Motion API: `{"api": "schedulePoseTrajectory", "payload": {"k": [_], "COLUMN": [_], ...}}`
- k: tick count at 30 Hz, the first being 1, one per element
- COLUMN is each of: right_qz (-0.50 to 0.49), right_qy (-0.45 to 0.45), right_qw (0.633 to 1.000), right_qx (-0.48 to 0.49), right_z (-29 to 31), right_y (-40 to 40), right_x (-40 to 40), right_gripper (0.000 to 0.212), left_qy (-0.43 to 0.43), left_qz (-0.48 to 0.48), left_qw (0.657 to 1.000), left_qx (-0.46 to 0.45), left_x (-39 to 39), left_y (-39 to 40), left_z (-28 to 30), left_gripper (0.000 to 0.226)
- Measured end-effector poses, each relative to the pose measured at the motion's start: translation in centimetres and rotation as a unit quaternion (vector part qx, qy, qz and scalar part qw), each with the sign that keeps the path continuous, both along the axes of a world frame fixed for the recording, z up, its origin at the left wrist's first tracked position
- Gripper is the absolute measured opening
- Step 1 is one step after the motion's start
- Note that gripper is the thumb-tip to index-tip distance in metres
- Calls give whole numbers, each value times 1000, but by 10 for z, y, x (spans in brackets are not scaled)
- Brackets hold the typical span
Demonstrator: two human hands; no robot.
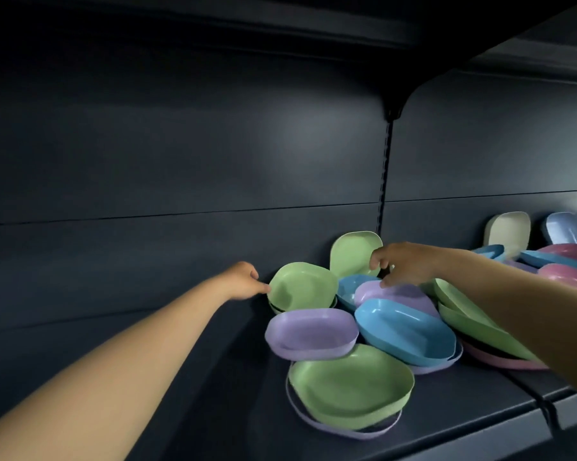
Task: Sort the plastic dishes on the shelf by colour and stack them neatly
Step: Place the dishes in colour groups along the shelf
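Nearest me, a green dish point(350, 385) sits in a purple one point(343, 429) at the shelf point(240, 410) front. Behind it lie a purple dish point(310, 332) and a blue dish point(405, 331), tilted on others in a loose heap. My left hand point(243, 281) pinches the left rim of a green dish point(302, 287) farther back, fingers curled on its edge. My right hand point(402, 264) reaches over the heap, thumb and fingers curled at the edge of an upright green dish point(353, 252) leaning on the back wall; a fingertip touches a purple dish point(397, 292) below. More green, pink, blue and cream dishes lie to the right.
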State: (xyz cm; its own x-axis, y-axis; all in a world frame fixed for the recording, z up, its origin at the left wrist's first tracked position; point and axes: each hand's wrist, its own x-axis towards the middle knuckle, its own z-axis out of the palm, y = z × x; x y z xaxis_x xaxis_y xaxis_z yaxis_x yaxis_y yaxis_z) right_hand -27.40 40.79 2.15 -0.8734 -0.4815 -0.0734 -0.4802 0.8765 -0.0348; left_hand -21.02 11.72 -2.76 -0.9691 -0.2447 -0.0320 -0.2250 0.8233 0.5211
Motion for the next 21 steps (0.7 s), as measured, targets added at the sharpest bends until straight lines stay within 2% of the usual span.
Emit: {"api": "schedulePoseTrajectory", "payload": {"k": [9, 14, 16, 18, 21], "right_qz": [39, 63, 66, 70, 83], "right_qy": [-95, -129, -123, -118, -127], "right_qw": [990, 988, 989, 990, 988], "right_qx": [-98, -64, -39, -27, -36], "right_z": [-19, -23, -26, -29, -32], "right_y": [21, 20, 19, 18, 17], "right_x": [-62, -69, -73, -77, -82], "right_gripper": [29, 28, 20, 10, 12], "left_qy": [-10, -7, -2, 0, -1], "left_qz": [67, 87, 95, 109, 121], "left_qw": [995, 995, 995, 994, 992], "left_qx": [67, 51, 33, 20, 33], "left_x": [-55, -66, -69, -72, -77], "left_y": [21, 21, 21, 21, 18], "left_z": [-30, -36, -38, -40, -44], "left_gripper": [34, 27, 25, 28, 34]}}
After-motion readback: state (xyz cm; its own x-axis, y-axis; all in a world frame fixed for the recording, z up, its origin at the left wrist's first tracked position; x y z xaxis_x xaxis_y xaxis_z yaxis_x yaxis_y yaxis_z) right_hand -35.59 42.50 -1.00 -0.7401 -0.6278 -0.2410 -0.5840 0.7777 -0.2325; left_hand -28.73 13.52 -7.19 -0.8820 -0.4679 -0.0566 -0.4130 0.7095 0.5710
